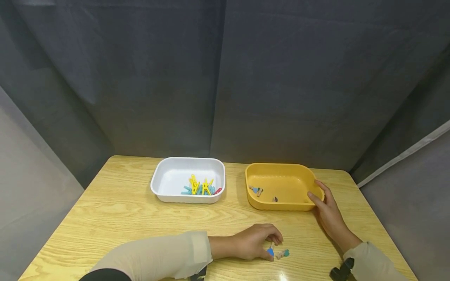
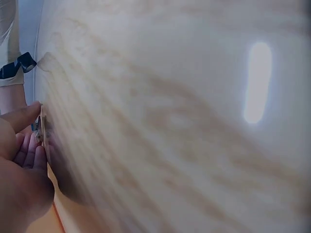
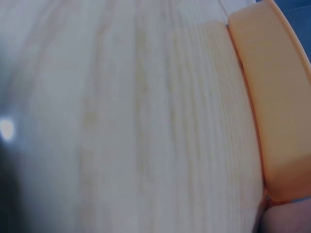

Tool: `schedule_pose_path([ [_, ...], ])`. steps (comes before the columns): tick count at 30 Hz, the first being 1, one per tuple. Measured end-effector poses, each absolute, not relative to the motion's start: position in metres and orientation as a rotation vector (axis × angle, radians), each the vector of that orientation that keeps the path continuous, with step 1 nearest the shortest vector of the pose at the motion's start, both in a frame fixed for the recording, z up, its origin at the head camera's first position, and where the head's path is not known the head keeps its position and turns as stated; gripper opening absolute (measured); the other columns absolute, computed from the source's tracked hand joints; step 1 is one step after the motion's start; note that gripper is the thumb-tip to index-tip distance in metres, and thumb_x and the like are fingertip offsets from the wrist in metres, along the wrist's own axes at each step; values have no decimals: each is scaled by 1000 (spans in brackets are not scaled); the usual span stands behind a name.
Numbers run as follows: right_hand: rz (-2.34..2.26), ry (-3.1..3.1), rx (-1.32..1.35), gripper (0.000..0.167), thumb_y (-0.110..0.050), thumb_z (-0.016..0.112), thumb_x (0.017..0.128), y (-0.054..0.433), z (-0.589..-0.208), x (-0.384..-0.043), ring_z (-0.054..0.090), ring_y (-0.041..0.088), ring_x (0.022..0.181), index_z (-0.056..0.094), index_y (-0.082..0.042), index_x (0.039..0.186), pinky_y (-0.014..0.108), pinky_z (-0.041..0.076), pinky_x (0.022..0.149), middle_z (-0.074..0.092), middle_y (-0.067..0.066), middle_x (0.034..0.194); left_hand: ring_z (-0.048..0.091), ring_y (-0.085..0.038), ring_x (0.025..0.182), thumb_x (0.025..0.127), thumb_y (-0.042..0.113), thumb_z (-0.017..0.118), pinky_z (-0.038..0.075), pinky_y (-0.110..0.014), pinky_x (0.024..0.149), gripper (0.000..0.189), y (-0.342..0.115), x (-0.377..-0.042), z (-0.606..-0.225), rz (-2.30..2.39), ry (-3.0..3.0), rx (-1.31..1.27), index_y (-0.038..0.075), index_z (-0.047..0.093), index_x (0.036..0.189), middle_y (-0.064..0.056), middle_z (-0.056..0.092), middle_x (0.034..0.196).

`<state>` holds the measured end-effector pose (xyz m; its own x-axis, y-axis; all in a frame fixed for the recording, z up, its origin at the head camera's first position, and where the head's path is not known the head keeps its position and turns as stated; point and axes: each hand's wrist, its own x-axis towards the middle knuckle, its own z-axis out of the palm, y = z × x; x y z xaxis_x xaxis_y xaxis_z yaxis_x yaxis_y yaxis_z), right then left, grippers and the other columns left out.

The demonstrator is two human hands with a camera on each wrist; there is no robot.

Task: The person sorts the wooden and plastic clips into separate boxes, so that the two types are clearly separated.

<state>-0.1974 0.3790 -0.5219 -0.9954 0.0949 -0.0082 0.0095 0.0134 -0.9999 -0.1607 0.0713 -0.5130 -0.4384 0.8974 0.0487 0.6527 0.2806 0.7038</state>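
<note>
My left hand (image 1: 251, 241) is low over the table, thumb and fingers bent around a small wooden clothespin with a blue decoration (image 1: 270, 251). The thumb is against the blue part; whether the fingers pinch it cannot be made out. Just right of the thumb lies another small wooden clothespin with a green decoration (image 1: 283, 254). My right hand (image 1: 330, 216) grips the right end of a yellow plastic tray (image 1: 281, 207), thumb over the rim and fingers along the outside. In the right wrist view the tray's wall (image 3: 274, 102) shows beside a bit of the hand (image 3: 286, 218).
Inside the yellow tray lie a few small decorated clothespins (image 1: 259, 192). A white tray (image 1: 165, 197) to its left holds several plastic clothespins in yellow (image 1: 194, 184), light blue and red. The wooden table (image 1: 116, 203) ends at a dark grey curtain (image 1: 168, 86).
</note>
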Motion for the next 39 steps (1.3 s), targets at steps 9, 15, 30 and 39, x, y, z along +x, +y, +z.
schedule_pose_path([
  [9, 2135, -2210, -117, 69, -24, 56, 108, 379, -523, -198, 20, 26, 150, 17, -21, 165, 7, 43, 97, -2, 14, 171, 60, 2, 113, 87, 9, 83, 44, -9, 100, 50, 73, -168, -506, 1058, 2164, 1389, 7, 57, 130, 2, 64, 123],
  [15, 2129, -2213, -108, 70, -25, 57, 108, 379, -522, -197, 18, 28, 151, 17, -21, 165, 6, 43, 98, -1, 13, 170, 60, 3, 112, 88, 9, 83, 44, -9, 99, 48, 78, -175, -497, 1057, 2241, 1432, 8, 59, 129, 2, 66, 122],
  [30, 2115, -2223, -137, 71, -27, 58, 107, 379, -523, -198, 18, 28, 150, 17, -20, 164, 6, 42, 97, 1, 12, 169, 60, 2, 117, 87, 11, 82, 44, -12, 103, 49, 86, -194, -467, 1165, 2274, 1348, 9, 58, 130, 2, 65, 125],
  [39, 2131, -2204, -151, 70, -23, 58, 107, 380, -524, -200, 21, 22, 149, 18, -21, 164, 6, 43, 96, 1, 11, 169, 62, -3, 114, 86, 6, 83, 45, -16, 105, 47, 90, -214, -456, 1321, 2266, 1251, 7, 60, 127, -3, 67, 124],
])
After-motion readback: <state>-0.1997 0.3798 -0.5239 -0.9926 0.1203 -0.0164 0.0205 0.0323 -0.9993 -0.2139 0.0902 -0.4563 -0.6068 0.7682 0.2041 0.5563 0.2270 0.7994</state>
